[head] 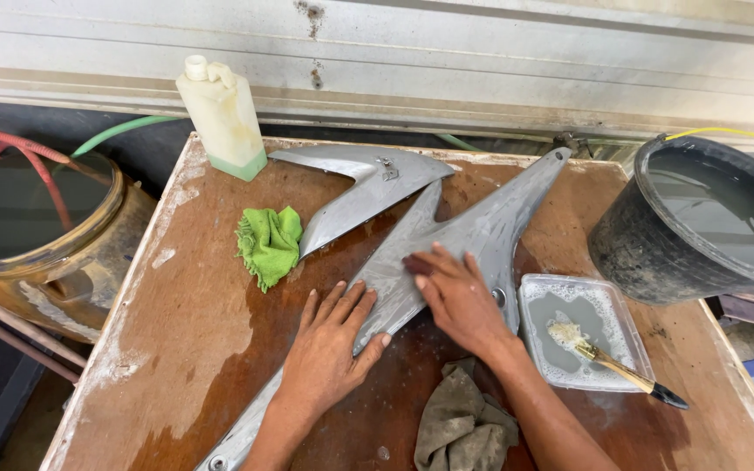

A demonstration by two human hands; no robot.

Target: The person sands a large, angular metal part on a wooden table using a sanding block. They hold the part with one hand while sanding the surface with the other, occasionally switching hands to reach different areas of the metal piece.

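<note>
Grey rag [462, 426] | both hands, left [329, 342], right [457, 295], flat, fingers spread, on grey panel [473, 231] | pale plastic bottle [221, 116] far-left corner

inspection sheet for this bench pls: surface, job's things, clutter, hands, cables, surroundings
Surface: brown wooden table, wet, with pale worn patches.
Job's things: long grey panel lying flat across the table; second grey panel beside it, tips overlapping.
Clutter: green cloth; grey rag; clear tray of grey liquid with a brush in it; pale plastic bottle.
Hands: left hand flat on the long panel's lower part; right hand pressed on its middle, a small dark piece under the fingertips.
Cables: red hoses, green hose, yellow wire.
Surroundings: black bucket of water, amber tub, corrugated metal wall.
</note>
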